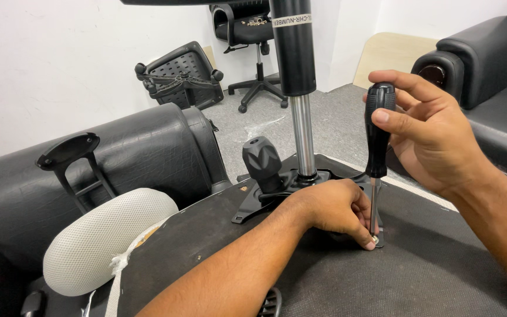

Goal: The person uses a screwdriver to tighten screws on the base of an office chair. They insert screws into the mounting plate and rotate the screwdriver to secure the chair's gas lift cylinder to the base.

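Hands first: the person's left hand point(333, 210) rests on the upturned seat bottom point(335, 276), its fingertips pinched around a small silver screw point(375, 239) right at the tip of the screwdriver point(378, 135). The right hand point(426, 132) is wrapped closed around the black handle, thumb pressed across the front, holding the tool nearly upright. The shaft runs straight down to the screw, which sits at the edge of the black metal mounting plate point(265, 202) (the bit where the chair mechanism bolts to the seat).

To do this well, it probably pays to keep the driver dead vertical and the tip seated in the screw head, with steady downward pressure so it doesn't slip out, and keep those steadying fingers clear of the tip.

Just behind the plate sits a chunky black knob point(261, 158), and the gas lift cylinder point(297, 88) rises from the plate's middle. Left of the seat there's a mesh headrest point(104, 235) and a black leather sofa point(124, 152). Further back, a detached chair backrest point(180, 73) leans on the wall beside an office chair point(247, 35).
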